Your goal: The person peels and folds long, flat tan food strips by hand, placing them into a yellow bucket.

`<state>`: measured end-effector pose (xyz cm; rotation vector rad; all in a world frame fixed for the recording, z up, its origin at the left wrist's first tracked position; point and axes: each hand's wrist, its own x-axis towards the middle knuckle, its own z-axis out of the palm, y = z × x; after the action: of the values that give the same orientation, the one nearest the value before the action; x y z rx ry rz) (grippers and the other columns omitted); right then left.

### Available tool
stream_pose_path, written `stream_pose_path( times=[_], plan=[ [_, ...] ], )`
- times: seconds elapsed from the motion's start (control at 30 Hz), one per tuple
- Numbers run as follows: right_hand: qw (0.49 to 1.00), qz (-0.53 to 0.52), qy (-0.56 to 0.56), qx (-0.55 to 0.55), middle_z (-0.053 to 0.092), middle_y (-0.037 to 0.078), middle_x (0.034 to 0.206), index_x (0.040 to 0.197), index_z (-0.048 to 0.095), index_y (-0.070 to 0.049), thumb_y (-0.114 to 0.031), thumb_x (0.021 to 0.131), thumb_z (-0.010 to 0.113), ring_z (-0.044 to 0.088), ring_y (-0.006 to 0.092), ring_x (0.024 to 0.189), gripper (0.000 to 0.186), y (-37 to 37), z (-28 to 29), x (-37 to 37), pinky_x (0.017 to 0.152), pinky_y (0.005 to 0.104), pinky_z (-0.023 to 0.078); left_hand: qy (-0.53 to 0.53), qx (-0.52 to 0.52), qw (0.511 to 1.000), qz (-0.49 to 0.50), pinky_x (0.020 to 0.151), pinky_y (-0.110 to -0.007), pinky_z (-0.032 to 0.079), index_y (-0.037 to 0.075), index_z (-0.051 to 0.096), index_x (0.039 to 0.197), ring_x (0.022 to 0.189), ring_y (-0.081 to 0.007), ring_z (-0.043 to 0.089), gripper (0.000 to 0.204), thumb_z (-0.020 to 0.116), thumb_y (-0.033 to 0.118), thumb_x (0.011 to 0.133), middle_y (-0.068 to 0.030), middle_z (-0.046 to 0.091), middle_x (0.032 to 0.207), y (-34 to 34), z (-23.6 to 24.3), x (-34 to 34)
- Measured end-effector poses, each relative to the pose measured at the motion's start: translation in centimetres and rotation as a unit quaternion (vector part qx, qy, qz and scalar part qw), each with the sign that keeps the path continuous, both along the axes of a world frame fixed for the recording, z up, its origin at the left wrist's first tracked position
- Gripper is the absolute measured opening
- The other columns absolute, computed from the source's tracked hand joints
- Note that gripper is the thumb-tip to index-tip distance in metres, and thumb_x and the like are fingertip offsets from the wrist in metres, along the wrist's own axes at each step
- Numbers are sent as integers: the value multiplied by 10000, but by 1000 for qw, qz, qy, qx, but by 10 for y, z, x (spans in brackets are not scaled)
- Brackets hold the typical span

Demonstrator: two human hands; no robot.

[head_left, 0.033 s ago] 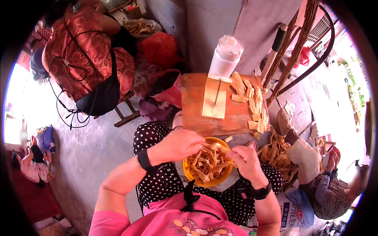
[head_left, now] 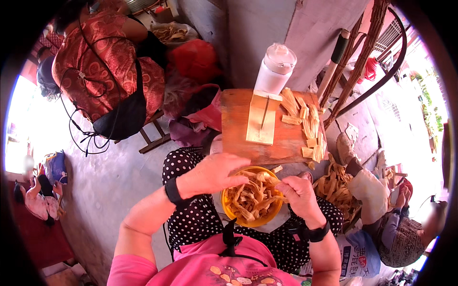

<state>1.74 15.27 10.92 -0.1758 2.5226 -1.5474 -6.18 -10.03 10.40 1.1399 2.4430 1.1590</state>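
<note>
Dried strips [head_left: 245, 202], brown and curled, fill a yellow bowl [head_left: 257, 223] between the person's dotted trouser legs [head_left: 191, 217]. At the bowl's right rim, the right hand [head_left: 299, 195] pinches one of them; the left hand [head_left: 210, 177] has its fingers parted and loose near the left rim. Just beyond, a wooden table [head_left: 234, 124] carries a pale block [head_left: 254, 131] with a spike [head_left: 264, 118], flatter pieces [head_left: 310, 125] beside it and, behind it, a white bottle [head_left: 274, 74].

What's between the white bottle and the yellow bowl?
In the head view, a pale block on the orange-brown board lies between bottle and bowl.
</note>
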Motion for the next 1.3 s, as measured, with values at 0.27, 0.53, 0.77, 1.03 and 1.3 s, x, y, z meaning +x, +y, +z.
stream_pose_path(
  times=[0.27, 0.53, 0.77, 1.03, 1.3],
  plan=[
    [997, -8, -32, -77, 605, 47, 760, 961, 592, 41, -123, 862, 623, 533, 96, 696, 195, -9, 6, -33, 631, 241, 440, -288, 116, 950, -36, 660, -219, 461, 37, 609, 1038, 735, -55, 572, 203, 567, 184, 905, -22, 636, 788, 30, 12, -27],
    [995, -15, -20, -99, 568, -2, 775, 1022, 541, 2, -61, 873, 580, 485, 45, 690, 166, 15, -24, -114, 614, 193, 402, -257, 127, 952, 107, 620, -211, 456, 24, 605, 919, 684, -44, 562, 168, 520, 168, 909, 9, 616, 754, 36, -20, -88],
    [989, -52, -33, -132, 554, -17, 786, 972, 547, -7, -37, 879, 562, 484, 42, 703, 99, 13, -36, -145, 626, 185, 403, -251, 126, 953, 117, 617, -217, 454, 16, 600, 932, 683, -57, 569, 174, 533, 172, 892, 6, 612, 747, 41, -26, -118],
    [993, -98, -3, -65, 546, -2, 752, 930, 552, 1, -74, 875, 578, 491, 58, 677, 97, 22, -63, -150, 607, 187, 404, -251, 89, 947, 181, 621, -213, 462, -12, 599, 934, 660, -70, 575, 197, 537, 167, 883, -17, 634, 758, 41, -55, -135],
    [946, -95, -206, -230, 493, -34, 695, 860, 578, 0, -343, 883, 602, 403, 32, 562, 345, -7, -2, -104, 459, 191, 301, -453, 144, 879, 48, 595, -191, 432, 49, 603, 1008, 688, -44, 549, 187, 523, 200, 932, 6, 619, 813, 36, -13, -92]
  ],
)
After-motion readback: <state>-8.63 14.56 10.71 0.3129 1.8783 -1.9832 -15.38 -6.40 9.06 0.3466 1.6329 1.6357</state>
